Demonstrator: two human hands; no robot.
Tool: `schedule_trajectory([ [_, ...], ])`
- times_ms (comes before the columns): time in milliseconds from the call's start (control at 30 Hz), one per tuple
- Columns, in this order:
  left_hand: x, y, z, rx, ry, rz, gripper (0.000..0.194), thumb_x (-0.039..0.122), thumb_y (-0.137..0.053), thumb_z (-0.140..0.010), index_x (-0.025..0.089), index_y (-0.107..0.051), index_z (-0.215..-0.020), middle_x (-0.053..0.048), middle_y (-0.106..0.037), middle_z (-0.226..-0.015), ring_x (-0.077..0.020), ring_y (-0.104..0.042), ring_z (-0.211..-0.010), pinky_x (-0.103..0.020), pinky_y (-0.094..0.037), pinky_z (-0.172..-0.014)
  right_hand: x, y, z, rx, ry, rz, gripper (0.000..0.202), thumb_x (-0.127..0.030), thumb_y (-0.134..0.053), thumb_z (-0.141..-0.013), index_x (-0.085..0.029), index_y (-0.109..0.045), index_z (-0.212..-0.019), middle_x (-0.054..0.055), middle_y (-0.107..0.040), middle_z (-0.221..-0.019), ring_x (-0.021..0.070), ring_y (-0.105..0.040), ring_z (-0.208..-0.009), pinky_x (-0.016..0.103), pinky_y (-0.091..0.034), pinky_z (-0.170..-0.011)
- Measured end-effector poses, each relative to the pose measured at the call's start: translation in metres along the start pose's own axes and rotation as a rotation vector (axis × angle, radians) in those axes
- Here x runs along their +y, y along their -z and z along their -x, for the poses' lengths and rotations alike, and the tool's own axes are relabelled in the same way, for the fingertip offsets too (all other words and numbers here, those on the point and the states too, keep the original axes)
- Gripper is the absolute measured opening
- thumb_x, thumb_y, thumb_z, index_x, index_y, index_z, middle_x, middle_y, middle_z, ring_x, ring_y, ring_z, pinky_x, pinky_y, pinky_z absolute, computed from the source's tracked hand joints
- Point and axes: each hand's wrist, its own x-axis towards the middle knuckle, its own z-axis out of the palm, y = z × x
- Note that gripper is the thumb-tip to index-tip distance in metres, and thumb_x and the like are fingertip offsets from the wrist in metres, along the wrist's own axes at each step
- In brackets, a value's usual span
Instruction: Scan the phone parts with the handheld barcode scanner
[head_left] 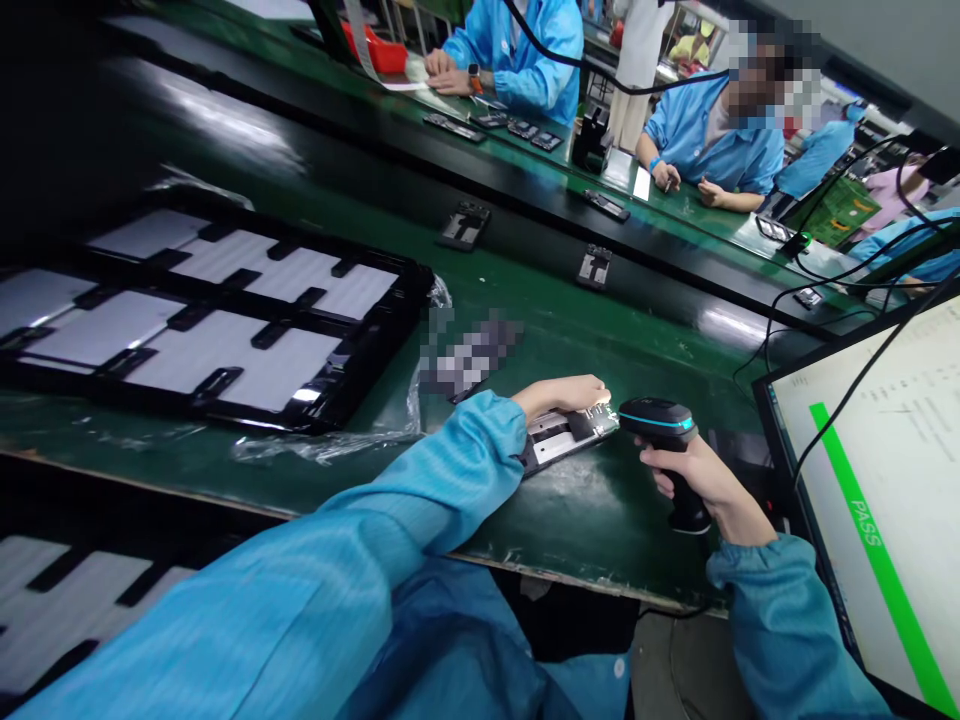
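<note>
Pressing the board flat, your left hand lies open; your right hand, at 3 o'clock, clamps the scanner.

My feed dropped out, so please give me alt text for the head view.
The right hand grips a black handheld scanner with a teal band aimed at a flat silver-and-black device part, which the left hand presses onto the green bench. A monitor at right shows a green PASS bar.

Single head-worn view, tilted, looking forward and down, close over green workbench
</note>
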Motion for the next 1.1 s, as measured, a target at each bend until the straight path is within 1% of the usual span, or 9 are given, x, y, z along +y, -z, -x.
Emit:
schedule_trajectory([
  [67, 0.009, -0.008, 0.011, 0.045, 0.002, -0.117, 0.022, 0.029, -0.048, -0.085, 0.013, -0.063, -0.084, -0.01, -0.066, -0.077, -0.0237, -0.061, -0.071, -0.032, -0.045, -0.068, 0.001, 0.003, 0.0, 0.004, 0.002, -0.007, 0.032, -0.029, -0.077, -0.071, -0.016, -0.059, -0.094, -0.008, -0.053, -0.05, 0.0078, -0.044, -0.037, 0.021, -0.038, -0.038],
  [133, 0.016, -0.02, 0.026, 0.126, -0.004, -0.218, 0.03, 0.031, -0.045, -0.09, 0.011, -0.062, -0.105, -0.018, -0.067, -0.096, -0.0323, -0.063, -0.091, -0.042, -0.046, -0.082, 0.004, 0.006, 0.001, -0.013, 0.013, 0.01, 0.032, -0.031, -0.077, -0.072, -0.015, -0.06, -0.094, -0.003, -0.061, -0.063, 0.0077, -0.047, -0.039, 0.022, -0.039, -0.039],
  [200, 0.018, -0.034, 0.044, 0.23, -0.057, -0.306, 0.041, 0.034, -0.044, -0.093, 0.01, -0.052, -0.126, -0.024, -0.058, -0.124, -0.0379, -0.053, -0.117, -0.051, -0.039, -0.098, 0.007, 0.011, 0.004, -0.036, 0.033, 0.048, 0.029, -0.033, -0.075, -0.075, -0.014, -0.063, -0.092, 0.001, -0.066, -0.071, 0.0083, -0.05, -0.042, 0.023, -0.041, -0.042],
  [300, 0.009, -0.051, 0.066, 0.352, -0.231, -0.443, 0.057, 0.046, -0.052, -0.092, 0.016, -0.043, -0.14, -0.022, -0.038, -0.148, -0.0384, -0.031, -0.14, -0.054, -0.028, -0.111, 0.01, 0.015, 0.007, -0.062, 0.052, 0.11, 0.023, -0.034, -0.071, -0.081, -0.012, -0.067, -0.086, 0.0, -0.062, -0.058, 0.0098, -0.052, -0.045, 0.023, -0.042, -0.049],
  [400, -0.005, -0.059, 0.076, 0.348, -0.328, -0.522, 0.065, 0.055, -0.06, -0.087, 0.02, -0.046, -0.14, -0.019, -0.036, -0.151, -0.0392, -0.025, -0.144, -0.057, -0.025, -0.114, 0.01, 0.017, 0.009, -0.088, 0.035, 0.132, 0.021, -0.034, -0.07, -0.083, -0.013, -0.066, -0.081, 0.001, -0.064, -0.062, 0.009, -0.053, -0.045, 0.023, -0.042, -0.05],
  [500, -0.012, -0.063, 0.077, 0.317, -0.346, -0.549, 0.06, 0.054, -0.06, -0.087, 0.022, -0.051, -0.137, -0.019, -0.039, -0.15, -0.0391, -0.027, -0.144, -0.061, -0.023, -0.114, 0.008, 0.016, 0.011, -0.106, 0.0, 0.136, 0.022, -0.034, -0.071, -0.082, -0.013, -0.065, -0.078, 0.003, -0.068, -0.071, 0.0077, -0.053, -0.044, 0.023, -0.04, -0.05],
  [667, -0.011, -0.063, 0.076, 0.306, -0.341, -0.564, 0.056, 0.053, -0.06, -0.088, 0.019, -0.055, -0.132, -0.02, -0.039, -0.152, -0.0387, -0.028, -0.144, -0.061, -0.021, -0.115, 0.007, 0.01, 0.012, -0.133, -0.103, 0.1, 0.026, -0.033, -0.071, -0.08, -0.014, -0.059, -0.067, -0.003, -0.055, -0.047, 0.0091, -0.048, -0.04, 0.022, -0.039, -0.045],
  [800, -0.012, -0.063, 0.075, 0.299, -0.325, -0.561, 0.067, 0.058, -0.066, -0.082, 0.018, -0.054, -0.134, -0.023, -0.03, -0.157, -0.0406, -0.025, -0.146, -0.06, -0.02, -0.116, 0.011, 0.005, 0.011, -0.137, -0.099, 0.11, 0.024, -0.03, -0.071, -0.08, -0.016, -0.057, -0.067, -0.004, -0.053, -0.046, 0.0087, -0.046, -0.038, 0.022, -0.039, -0.044],
  [1100, -0.014, -0.066, 0.075, 0.354, -0.324, -0.537, 0.061, 0.055, -0.066, -0.083, 0.019, -0.056, -0.132, -0.019, -0.025, -0.16, -0.0408, -0.013, -0.149, -0.056, -0.02, -0.118, 0.016, -0.003, 0.018, -0.08, -0.048, 0.093, 0.021, -0.031, -0.07, -0.079, -0.016, -0.057, -0.072, -0.006, -0.05, -0.043, 0.008, -0.044, -0.037, 0.022, -0.038, -0.042],
])
